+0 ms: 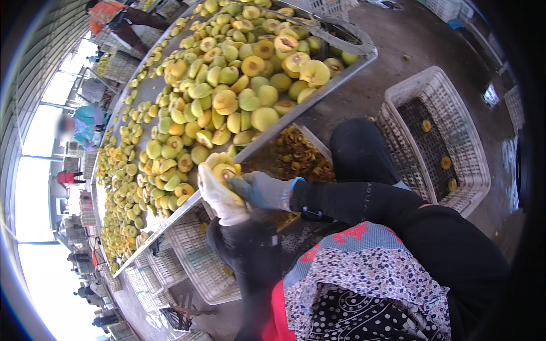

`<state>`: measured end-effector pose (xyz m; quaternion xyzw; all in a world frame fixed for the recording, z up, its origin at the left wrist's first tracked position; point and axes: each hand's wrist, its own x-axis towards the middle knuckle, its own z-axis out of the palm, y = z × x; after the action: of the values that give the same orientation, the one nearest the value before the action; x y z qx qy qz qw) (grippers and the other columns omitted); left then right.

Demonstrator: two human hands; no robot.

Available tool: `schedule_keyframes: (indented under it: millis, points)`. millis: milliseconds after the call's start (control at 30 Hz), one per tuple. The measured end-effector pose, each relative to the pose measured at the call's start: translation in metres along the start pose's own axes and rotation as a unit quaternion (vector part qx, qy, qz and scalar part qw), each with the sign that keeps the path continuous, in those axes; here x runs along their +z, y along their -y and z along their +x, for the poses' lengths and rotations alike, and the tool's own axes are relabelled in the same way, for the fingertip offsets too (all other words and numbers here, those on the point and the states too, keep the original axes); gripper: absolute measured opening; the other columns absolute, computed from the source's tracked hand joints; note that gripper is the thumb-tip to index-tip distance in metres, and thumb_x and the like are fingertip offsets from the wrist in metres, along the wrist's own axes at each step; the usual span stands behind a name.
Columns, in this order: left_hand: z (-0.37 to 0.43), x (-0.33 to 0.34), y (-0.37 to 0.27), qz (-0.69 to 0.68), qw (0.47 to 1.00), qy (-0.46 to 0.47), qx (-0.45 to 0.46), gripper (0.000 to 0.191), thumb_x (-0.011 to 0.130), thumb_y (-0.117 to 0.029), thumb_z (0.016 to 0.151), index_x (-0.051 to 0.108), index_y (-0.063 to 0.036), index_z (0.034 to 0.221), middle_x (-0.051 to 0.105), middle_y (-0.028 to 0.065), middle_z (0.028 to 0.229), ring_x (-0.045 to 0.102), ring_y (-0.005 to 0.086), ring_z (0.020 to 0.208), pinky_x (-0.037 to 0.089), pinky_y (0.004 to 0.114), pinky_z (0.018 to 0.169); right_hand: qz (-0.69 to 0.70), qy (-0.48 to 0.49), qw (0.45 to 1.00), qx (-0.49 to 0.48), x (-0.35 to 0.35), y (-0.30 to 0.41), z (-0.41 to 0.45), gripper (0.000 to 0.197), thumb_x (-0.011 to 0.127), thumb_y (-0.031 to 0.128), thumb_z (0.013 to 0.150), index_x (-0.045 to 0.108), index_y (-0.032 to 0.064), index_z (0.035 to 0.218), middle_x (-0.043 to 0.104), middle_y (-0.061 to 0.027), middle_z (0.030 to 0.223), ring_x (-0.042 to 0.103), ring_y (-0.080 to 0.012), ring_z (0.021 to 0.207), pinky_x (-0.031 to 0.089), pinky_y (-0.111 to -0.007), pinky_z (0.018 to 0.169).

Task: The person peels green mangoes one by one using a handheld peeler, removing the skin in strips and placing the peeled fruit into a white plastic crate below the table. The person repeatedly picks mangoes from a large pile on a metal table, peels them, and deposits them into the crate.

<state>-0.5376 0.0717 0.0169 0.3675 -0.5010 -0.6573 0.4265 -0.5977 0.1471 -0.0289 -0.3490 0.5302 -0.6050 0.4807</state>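
My left hand [222, 196], in a whitish glove, is closed around halved yellow-green stone fruit [222, 170], seemingly peaches, at the near edge of a metal table. The cut face of one half shows its brown centre. My right hand [262, 189], in a grey and blue coated glove, presses its fingertips against that cut face; whether it grips the fruit or a small tool is hidden. Just beyond both hands, a large heap of halved fruit [226, 102] spreads over the table, whose raised metal rim [307, 104] runs diagonally past them.
Brown-yellow scraps [298, 153] lie below the table edge by my knees. A white plastic crate [460, 123] with a few fruit pieces stands at the right; another crate [204, 260] is below left. Co-workers [87, 125] are across the table, with stacked crates [121, 66] behind.
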Motion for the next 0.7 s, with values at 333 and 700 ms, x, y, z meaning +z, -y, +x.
schedule_keyframes:
  millis: [333, 700]
  points:
    - [-0.012, 0.002, 0.018, -0.055, 0.998, -0.022, -0.018, 0.028, 0.054, -0.028, 0.100, 0.067, -0.0027, 0.103, 0.067, 0.0080, 0.092, 0.063, 0.0159, 0.080, 0.053, 0.029, 0.068, -0.169, 0.029, 0.958, -0.228, -0.007, -0.030, -0.008, 0.032, 0.052, 0.028, 0.104, 0.056, 0.0096, 0.130, 0.069, -0.0025, 0.093, 0.061, -0.0103, 0.085, 0.051, -0.031, 0.077]
    - [0.000, -0.006, -0.008, -0.021, 0.990, 0.102, -0.092, 0.040, 0.052, -0.036, 0.101, 0.068, 0.0004, 0.092, 0.070, 0.0110, 0.082, 0.064, 0.0173, 0.064, 0.054, 0.028, 0.060, 0.243, 0.194, 0.910, 0.275, -0.024, 0.050, -0.030, 0.054, 0.046, 0.064, 0.098, 0.054, 0.0147, 0.078, 0.045, 0.0028, 0.060, 0.041, -0.0110, 0.046, 0.038, -0.027, 0.047]
